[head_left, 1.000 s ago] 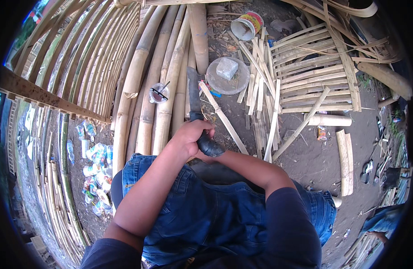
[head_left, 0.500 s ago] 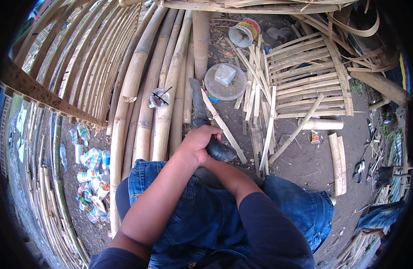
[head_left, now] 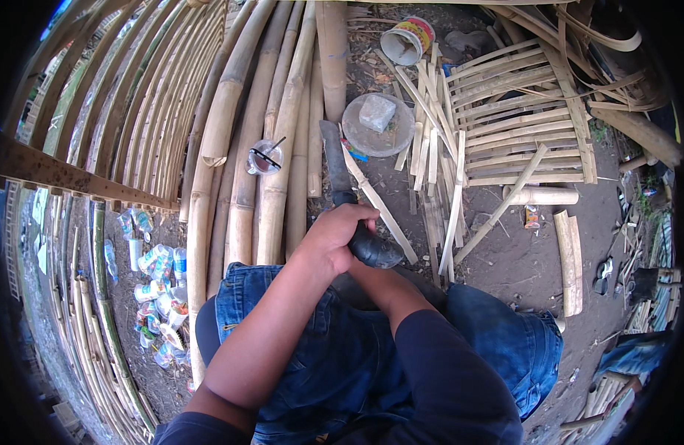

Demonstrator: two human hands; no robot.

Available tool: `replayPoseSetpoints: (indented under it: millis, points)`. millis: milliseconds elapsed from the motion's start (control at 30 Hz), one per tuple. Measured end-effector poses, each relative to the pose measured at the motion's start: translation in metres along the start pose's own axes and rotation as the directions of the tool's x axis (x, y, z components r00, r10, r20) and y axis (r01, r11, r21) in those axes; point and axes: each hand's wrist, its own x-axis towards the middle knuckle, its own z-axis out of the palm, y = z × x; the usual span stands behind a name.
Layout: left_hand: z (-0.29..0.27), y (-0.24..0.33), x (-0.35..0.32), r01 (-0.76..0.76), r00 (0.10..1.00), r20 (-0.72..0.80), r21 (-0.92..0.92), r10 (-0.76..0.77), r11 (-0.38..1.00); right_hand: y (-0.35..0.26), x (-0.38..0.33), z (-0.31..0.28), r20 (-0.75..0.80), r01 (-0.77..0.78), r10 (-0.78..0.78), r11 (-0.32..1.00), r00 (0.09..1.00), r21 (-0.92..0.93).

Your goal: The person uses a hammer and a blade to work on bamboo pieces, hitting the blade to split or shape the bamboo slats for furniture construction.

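My left hand (head_left: 334, 231) is closed around the black handle (head_left: 375, 251) of a machete, near where the blade begins. The machete's long dark blade (head_left: 334, 157) points away from me, beside the bamboo poles. My right forearm (head_left: 379, 285) crosses in from the right, and its wrist meets the left one. Hidden behind the left hand and wrist, my right hand shows no fingers. A split bamboo strip (head_left: 375, 200) lies on the ground just right of the blade.
Long bamboo poles (head_left: 242, 133) run away at left, with a cup of dark drink (head_left: 265, 157) on them. A round slab (head_left: 357, 141) bears a whetstone-like block (head_left: 377, 113). Slats (head_left: 442, 163), a slatted bamboo panel (head_left: 520, 119) and a bucket (head_left: 401, 44) stand beyond. Litter (head_left: 160, 289) lies at left.
The view has shifted slightly, so the surroundings sit a little differently in the picture. My hands keep the same hold on the machete.
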Motion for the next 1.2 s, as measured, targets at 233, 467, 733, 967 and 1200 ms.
replayPoseSetpoints:
  millis: [233,467,733,967,1200]
  points:
    - [-0.006,0.000,0.009,0.016,1.000,0.000,0.043,-0.016,0.999,0.029,-0.010,-0.012,-0.012,0.051,-0.051,0.998,0.999,-0.032]
    - [0.003,0.001,0.003,-0.081,0.988,-0.107,0.245,0.110,0.966,0.047,-0.048,-0.052,-0.071,0.220,-0.231,0.965,0.970,-0.140]
    - [0.005,-0.011,0.004,-0.059,0.985,-0.133,0.331,0.109,0.942,0.007,-0.125,-0.118,-0.274,0.307,-0.495,0.798,0.825,-0.519]
    - [-0.018,-0.033,0.037,0.168,0.983,0.005,0.353,-0.181,0.920,0.003,-0.131,-0.136,-0.296,0.296,-0.534,0.760,0.792,-0.579]
    - [-0.009,-0.038,0.029,0.315,0.946,-0.042,0.360,-0.321,0.878,0.021,-0.128,-0.134,-0.455,0.244,-0.510,0.816,0.730,-0.524]
